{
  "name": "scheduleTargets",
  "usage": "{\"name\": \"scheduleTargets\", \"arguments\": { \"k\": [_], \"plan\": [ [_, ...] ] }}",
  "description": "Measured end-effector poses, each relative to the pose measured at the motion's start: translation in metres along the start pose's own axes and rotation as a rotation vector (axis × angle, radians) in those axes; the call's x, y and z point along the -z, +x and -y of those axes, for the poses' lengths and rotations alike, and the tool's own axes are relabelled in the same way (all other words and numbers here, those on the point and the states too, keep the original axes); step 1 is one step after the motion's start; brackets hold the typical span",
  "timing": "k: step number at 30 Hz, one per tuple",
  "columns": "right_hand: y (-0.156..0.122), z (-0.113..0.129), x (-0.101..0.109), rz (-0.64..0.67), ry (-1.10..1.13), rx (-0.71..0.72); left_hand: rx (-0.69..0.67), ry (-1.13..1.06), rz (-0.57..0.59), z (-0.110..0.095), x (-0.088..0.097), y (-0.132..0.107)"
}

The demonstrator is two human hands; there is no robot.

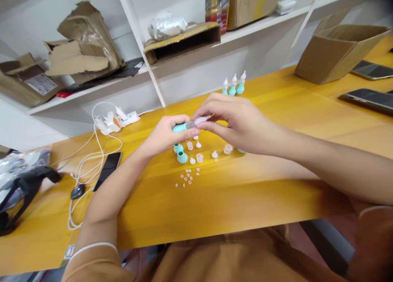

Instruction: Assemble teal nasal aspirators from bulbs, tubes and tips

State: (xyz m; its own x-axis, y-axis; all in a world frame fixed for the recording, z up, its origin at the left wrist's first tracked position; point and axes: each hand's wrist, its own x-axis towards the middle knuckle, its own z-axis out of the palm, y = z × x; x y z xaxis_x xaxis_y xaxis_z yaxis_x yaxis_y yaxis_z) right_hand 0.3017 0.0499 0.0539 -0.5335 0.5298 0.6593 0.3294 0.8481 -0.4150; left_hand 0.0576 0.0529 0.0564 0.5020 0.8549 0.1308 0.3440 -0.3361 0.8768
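My left hand [170, 130] is closed round a teal bulb aspirator [180, 128], held sideways above the table. Its clear collar and white nozzle tip [202, 120] point to the right. The thumb and fingers of my right hand [229, 118] pinch that nozzle end. Below lie two open teal bulbs [182, 157], several clear collars [199, 157], several white nozzle tips [214, 154] and a scatter of tiny clear rings [188, 175]. Another teal bulb [241, 150] is mostly hidden under my right hand. Farther back, three assembled aspirators [232, 89] stand upright.
At left, a phone [107, 169], white cables [100, 153] and a power strip [121, 121] lie on the wooden table [159, 216]. An open cardboard box [337, 48] and more phones [370, 101] are at right. Shelves with boxes [184, 44] line the back.
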Motion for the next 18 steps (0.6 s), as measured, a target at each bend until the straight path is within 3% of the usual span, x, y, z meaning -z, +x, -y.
{"name": "scheduleTargets", "arguments": {
  "k": [5,8,11,14,18],
  "plan": [
    [0.001,0.004,0.014,0.130,0.051,-0.012,0.019,0.092,-0.032,-0.006,-0.007,-0.005],
    [0.003,0.002,0.022,0.220,0.148,-0.013,0.037,0.178,0.022,-0.012,-0.006,-0.008],
    [0.006,-0.004,0.029,0.442,0.279,-0.030,0.047,0.395,0.275,-0.017,0.001,-0.014],
    [0.008,-0.013,0.032,0.682,0.282,-0.080,0.039,0.775,0.516,-0.019,0.002,-0.025],
    [0.007,-0.031,0.019,0.722,-0.056,-0.152,0.132,1.217,0.701,-0.020,-0.017,-0.040]
  ]
}}
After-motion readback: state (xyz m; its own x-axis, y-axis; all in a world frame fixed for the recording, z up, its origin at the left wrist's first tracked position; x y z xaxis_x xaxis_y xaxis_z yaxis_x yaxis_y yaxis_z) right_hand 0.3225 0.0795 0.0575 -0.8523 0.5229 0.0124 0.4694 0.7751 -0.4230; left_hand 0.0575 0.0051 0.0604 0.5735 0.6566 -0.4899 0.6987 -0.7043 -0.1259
